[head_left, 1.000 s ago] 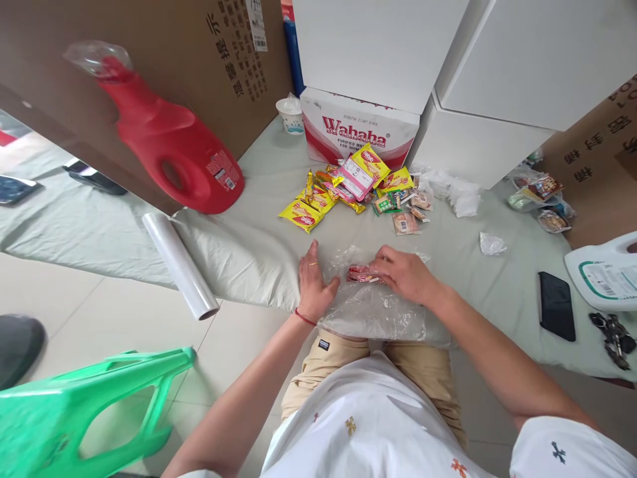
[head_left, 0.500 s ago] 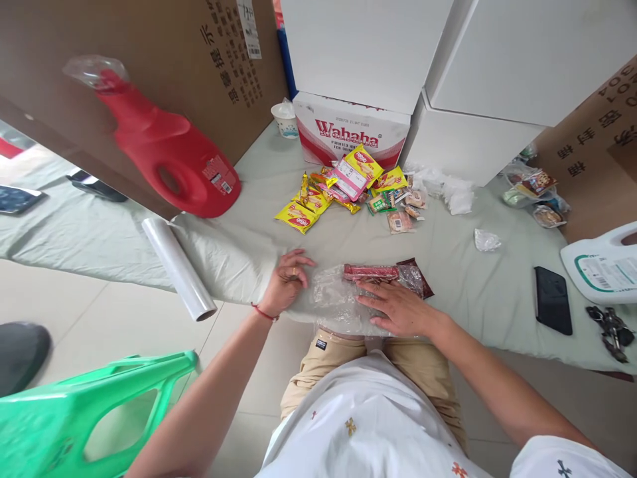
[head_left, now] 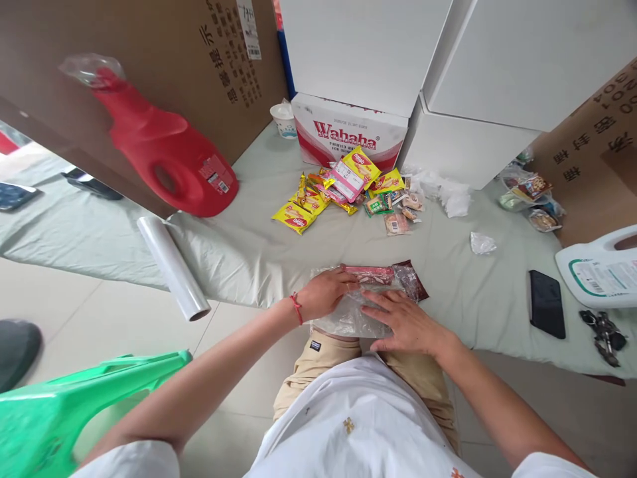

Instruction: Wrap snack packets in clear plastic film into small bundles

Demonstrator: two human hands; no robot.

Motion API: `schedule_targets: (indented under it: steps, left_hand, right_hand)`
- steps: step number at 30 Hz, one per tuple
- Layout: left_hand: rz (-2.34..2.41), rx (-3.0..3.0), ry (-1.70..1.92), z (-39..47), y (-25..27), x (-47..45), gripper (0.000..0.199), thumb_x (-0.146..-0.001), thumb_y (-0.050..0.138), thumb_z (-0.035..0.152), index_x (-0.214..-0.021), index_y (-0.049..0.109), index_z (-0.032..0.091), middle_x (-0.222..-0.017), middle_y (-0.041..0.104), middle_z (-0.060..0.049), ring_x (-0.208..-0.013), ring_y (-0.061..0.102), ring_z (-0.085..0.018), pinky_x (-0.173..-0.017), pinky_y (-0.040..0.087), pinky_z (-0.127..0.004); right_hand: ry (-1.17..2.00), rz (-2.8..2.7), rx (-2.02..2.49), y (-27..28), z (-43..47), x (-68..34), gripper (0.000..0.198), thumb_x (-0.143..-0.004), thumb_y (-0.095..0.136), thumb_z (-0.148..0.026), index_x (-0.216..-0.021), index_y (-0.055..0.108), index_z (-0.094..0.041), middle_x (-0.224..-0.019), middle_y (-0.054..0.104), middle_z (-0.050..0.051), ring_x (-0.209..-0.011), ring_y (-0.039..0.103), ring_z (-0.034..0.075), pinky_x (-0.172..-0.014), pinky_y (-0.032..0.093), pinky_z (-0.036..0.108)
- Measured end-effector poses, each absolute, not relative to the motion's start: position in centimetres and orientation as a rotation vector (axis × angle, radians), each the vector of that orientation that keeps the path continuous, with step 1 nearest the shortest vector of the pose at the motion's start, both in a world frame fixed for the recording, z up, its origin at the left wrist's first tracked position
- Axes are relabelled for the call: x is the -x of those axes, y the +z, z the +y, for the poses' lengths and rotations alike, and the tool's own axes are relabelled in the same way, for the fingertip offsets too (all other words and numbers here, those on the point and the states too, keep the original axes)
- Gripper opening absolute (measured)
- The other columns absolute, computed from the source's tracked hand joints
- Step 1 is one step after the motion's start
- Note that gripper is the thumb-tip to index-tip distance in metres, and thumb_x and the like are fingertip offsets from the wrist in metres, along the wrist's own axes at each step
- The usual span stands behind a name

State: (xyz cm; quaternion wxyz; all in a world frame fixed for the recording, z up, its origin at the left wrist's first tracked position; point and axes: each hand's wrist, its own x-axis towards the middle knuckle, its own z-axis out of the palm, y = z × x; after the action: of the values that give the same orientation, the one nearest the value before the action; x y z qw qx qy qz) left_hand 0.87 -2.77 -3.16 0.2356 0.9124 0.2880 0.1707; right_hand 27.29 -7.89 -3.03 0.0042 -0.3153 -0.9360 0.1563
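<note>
A sheet of clear plastic film lies at the table's front edge and partly hangs over it. On it, at the far side, is a long red snack packet, with a dark brown packet at its right end, partly covered by film. My left hand rests on the film with its fingers stretched toward the red packet's left end; its fingertips touch there. My right hand lies flat and spread on the film, just below the packet.
A roll of cling film lies to the left, beside a red jug. Snack packets are piled before the Wahaba carton. A phone, keys and a white jug are at right. A green stool stands lower left.
My left hand has moved right, from the bare cloth onto the film at the red packet's left end. My right hand has slid slightly down, off the packet.
</note>
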Motion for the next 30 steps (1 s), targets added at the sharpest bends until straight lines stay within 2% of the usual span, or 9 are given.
schedule_targets:
  steps: [4,6,9,13,19,23,26,28,30]
  left_hand:
    - [0.849,-2.416,0.443,-2.6,-5.9,0.7,0.056,-0.089,0.044,0.005,-0.139,0.059,0.025,-0.136,0.068,-0.008,-0.127,0.062,-0.022,-0.109,0.048,-0.040]
    - [0.879,-2.332,0.454,-2.8,-6.1,1.1,0.067,-0.088,0.042,0.004,-0.151,0.045,0.027,-0.135,0.069,-0.007,-0.127,0.062,-0.022,-0.109,0.047,-0.040]
    - [0.949,-2.243,0.435,-2.9,-5.7,1.0,0.074,-0.086,0.040,0.004,-0.156,0.036,0.026,-0.134,0.070,-0.006,-0.133,0.058,-0.023,-0.112,0.043,-0.041]
    - [1.056,-2.243,0.348,-2.6,-5.0,0.5,0.066,-0.083,0.043,0.006,-0.145,0.051,0.027,-0.145,0.063,-0.007,-0.133,0.058,-0.026,-0.110,0.043,-0.042]
    - [0.987,-2.006,0.538,-2.7,-3.7,1.9,0.071,-0.082,0.041,0.011,-0.152,0.041,0.026,-0.140,0.066,-0.007,-0.120,0.065,-0.023,-0.099,0.050,-0.037]
    - [1.052,-2.111,0.776,-4.7,-3.9,2.9,0.082,-0.077,0.055,0.019,-0.156,0.033,0.020,-0.156,0.049,-0.015,-0.136,0.051,-0.030,-0.109,0.045,-0.046]
    - [1.238,-2.281,0.802,-5.9,-4.9,1.6,0.076,-0.077,0.071,0.036,-0.148,0.046,0.019,-0.152,0.050,-0.017,-0.141,0.044,-0.036,-0.118,0.032,-0.053]
    - [1.458,-2.215,0.847,-5.7,-5.6,0.3,0.046,-0.084,0.068,0.041,-0.125,0.064,0.020,-0.128,0.066,-0.014,-0.126,0.054,-0.033,-0.111,0.038,-0.051]
    - [1.729,-2.037,0.919,-4.7,-6.0,-0.6,0.022,-0.094,0.056,0.040,-0.091,0.068,0.022,-0.095,0.071,-0.010,-0.106,0.060,-0.030,-0.099,0.044,-0.047]
  right_hand:
    - [0.355,-2.766,1.009,-4.8,-10.1,-28.7,0.034,-0.098,0.061,-0.028,-0.131,0.069,-0.021,-0.148,0.058,0.012,-0.124,0.054,0.030,-0.104,0.046,0.050]
    - [0.347,-2.650,1.009,-5.0,-10.5,-28.9,0.028,-0.099,0.054,-0.018,-0.118,0.074,-0.024,-0.135,0.067,0.009,-0.119,0.056,0.028,-0.101,0.048,0.048]
    - [0.468,-2.466,1.018,-3.5,-9.2,-28.6,0.026,-0.101,0.052,-0.023,-0.110,0.076,-0.027,-0.131,0.070,0.007,-0.117,0.058,0.027,-0.099,0.050,0.046]
    - [0.650,-2.278,1.215,-0.7,-4.2,-27.2,0.031,-0.105,0.044,-0.031,-0.112,0.073,-0.024,-0.116,0.073,0.008,-0.105,0.066,0.021,-0.092,0.052,0.036]
    - [0.458,-2.339,1.926,-2.3,2.4,-24.3,0.029,-0.101,0.045,-0.029,-0.104,0.074,-0.023,-0.101,0.076,0.006,-0.090,0.068,0.022,-0.075,0.046,0.029]
    - [0.397,-2.315,2.005,-4.1,2.5,-23.3,0.028,-0.101,0.046,-0.031,-0.110,0.071,-0.022,-0.099,0.076,0.010,-0.087,0.069,0.025,-0.072,0.043,0.031]
    - [0.357,-2.332,2.019,-4.4,1.9,-23.2,0.028,-0.102,0.045,-0.031,-0.114,0.069,-0.021,-0.104,0.075,0.011,-0.091,0.069,0.026,-0.073,0.044,0.032]
    - [0.342,-2.355,2.011,-4.4,1.7,-23.3,0.027,-0.102,0.045,-0.030,-0.113,0.068,-0.021,-0.106,0.075,0.011,-0.091,0.069,0.025,-0.073,0.043,0.031]
    - [0.346,-2.365,1.998,-4.4,1.7,-23.4,0.026,-0.102,0.045,-0.031,-0.112,0.068,-0.022,-0.106,0.075,0.010,-0.090,0.068,0.024,-0.071,0.042,0.030]
